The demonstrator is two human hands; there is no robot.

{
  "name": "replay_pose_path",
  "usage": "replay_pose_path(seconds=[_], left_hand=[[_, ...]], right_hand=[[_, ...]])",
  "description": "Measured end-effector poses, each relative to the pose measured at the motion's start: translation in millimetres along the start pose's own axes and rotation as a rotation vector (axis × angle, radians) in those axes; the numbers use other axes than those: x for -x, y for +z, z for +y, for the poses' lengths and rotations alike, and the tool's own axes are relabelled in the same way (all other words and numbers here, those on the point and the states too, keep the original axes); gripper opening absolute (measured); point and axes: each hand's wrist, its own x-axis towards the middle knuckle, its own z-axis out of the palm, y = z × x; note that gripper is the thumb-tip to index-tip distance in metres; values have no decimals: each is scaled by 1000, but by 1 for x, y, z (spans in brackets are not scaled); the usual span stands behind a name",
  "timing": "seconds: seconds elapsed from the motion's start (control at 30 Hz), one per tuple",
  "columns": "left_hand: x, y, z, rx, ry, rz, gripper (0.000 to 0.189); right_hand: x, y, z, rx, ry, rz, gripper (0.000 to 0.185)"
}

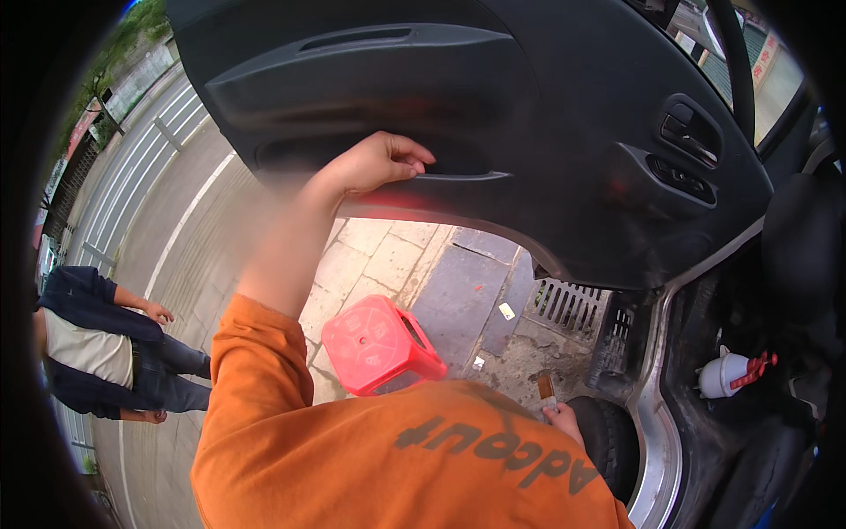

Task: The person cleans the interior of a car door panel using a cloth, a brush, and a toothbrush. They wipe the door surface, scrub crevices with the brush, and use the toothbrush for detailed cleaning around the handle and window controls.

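A dark plastic inner panel of an open car door (568, 132) fills the upper view. My left hand (380, 162) reaches to the door pocket (462, 162), fingers curled and thumb tip by the pocket's lip; whether it grips the lip cannot be told. Low at the right, my right hand (564, 421) holds a small tool with a brown end (545, 385), possibly a brush. Part of that hand is hidden behind my orange shirt. Below the door, a red plastic stool (360, 337) stands on the paving.
A tyre (605, 443) lies beside the door sill (661, 456). Inside the car sits a white container with a red trigger top (724, 375). A drain grate (568, 304) is set in the ground. On the left, another person (99, 350) is near the road (142, 178).
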Motion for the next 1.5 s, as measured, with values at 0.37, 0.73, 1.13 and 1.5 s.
replay_pose_path(seconds=[0.37, 0.73, 1.13, 1.5], left_hand=[[-9, -15, 21, -370, -107, -314, 27], [36, 25, 20, -307, 438, 140, 22], [-53, 21, 21, -408, -284, -558, 62], [-30, -4, 10, -737, -156, -433, 60]], right_hand=[[-21, 13, 2, 20, -96, 77, 36], [6, 17, 26, -61, 31, 62, 33], [-4, 13, -19, 103, -28, 64, 42], [13, 24, 14, -116, 8, 114, 42]])
